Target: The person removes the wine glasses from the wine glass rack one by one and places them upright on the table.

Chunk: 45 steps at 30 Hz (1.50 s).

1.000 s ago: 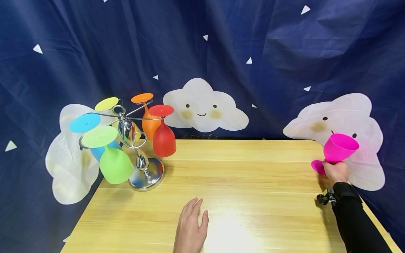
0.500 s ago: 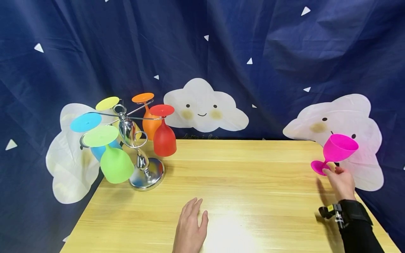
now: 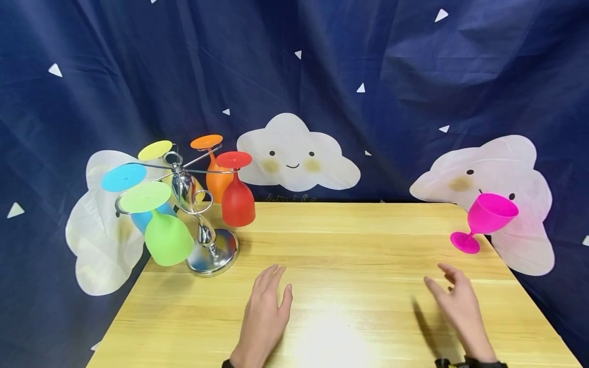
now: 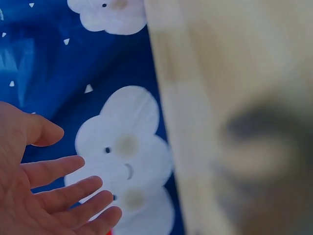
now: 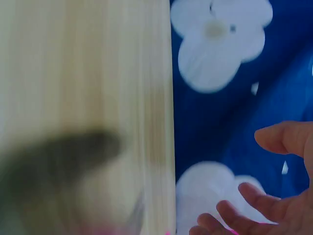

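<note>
A magenta goblet [image 3: 490, 214] stands upright on its foot near the table's right edge. My right hand [image 3: 460, 306] is in front of it and apart from it, fingers loosely bent around nothing. In the right wrist view that hand [image 5: 274, 196] shows thumb and fingers spread, with only slivers of magenta at the bottom. Nearer the middle, my left hand [image 3: 262, 317] is over the front of the table with fingers relaxed and holding nothing. The left wrist view shows its fingers [image 4: 78, 196] extended and spread.
A chrome goblet rack [image 3: 212, 255] stands at the left. Upside down from it hang a light green goblet [image 3: 167, 237], a red one [image 3: 238, 202], an orange one [image 3: 218, 179], a blue one [image 3: 124, 177] and a yellow one [image 3: 155, 150]. A navy cloud-print curtain [image 3: 345, 76] hangs behind.
My right hand has let go of the magenta goblet and drawn back toward the front and left. The goblet stays standing. My left hand has moved slightly forward.
</note>
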Tool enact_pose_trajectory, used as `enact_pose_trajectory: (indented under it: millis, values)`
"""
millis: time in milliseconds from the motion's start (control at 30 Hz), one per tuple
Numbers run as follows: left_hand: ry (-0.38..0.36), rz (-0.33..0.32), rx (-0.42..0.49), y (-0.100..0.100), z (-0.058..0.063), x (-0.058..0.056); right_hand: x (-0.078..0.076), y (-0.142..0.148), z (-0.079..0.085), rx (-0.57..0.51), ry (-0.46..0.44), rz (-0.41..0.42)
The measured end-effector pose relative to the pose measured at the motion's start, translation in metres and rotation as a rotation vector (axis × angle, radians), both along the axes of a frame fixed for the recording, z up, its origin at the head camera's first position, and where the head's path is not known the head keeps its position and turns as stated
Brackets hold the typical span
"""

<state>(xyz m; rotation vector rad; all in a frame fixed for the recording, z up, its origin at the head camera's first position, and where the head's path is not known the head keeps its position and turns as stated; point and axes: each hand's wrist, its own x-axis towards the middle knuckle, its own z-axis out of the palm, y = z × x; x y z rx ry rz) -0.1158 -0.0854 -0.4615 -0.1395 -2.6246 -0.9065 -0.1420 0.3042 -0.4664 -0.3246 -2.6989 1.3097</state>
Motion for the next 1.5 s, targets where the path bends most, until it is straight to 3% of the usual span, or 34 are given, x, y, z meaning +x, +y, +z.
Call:
enact_pose_trajectory:
  millis: [167, 333, 500, 733, 800, 933, 1100, 1267, 1500]
  values:
    - [0.156, -0.060, -0.096, -0.012, 0.030, -0.016, 0.021, -0.036, -0.009, 0.058, 0.091, 0.125]
    - [0.314, -0.115, -0.195, -0.024, 0.064, -0.032, 0.040, -0.061, -0.013, 0.155, 0.124, 0.197]
    - [0.394, -0.128, -0.273, -0.036, 0.106, -0.051, 0.050, -0.077, -0.015, 0.216, 0.172, 0.269]
    - [0.518, -0.108, -0.347, -0.050, 0.159, -0.089, 0.054, -0.078, -0.018, 0.270, 0.185, 0.310]
    - [0.506, -0.084, -0.388, -0.053, 0.171, -0.100, 0.056, -0.076, -0.020, 0.289, 0.171, 0.322]
    - [0.391, -0.020, -0.546, -0.057, 0.188, -0.120, 0.059, -0.072, -0.023, 0.323, 0.165, 0.331]
    - [0.258, 0.043, -0.669, -0.053, 0.196, -0.140, 0.060, -0.071, -0.027, 0.335, 0.168, 0.330]
    - [0.194, 0.070, -0.667, -0.050, 0.199, -0.148, 0.061, -0.071, -0.028, 0.334, 0.163, 0.334]
    - [0.218, 0.042, -0.688, -0.051, 0.198, -0.151, 0.062, -0.072, -0.029, 0.345, 0.192, 0.326]
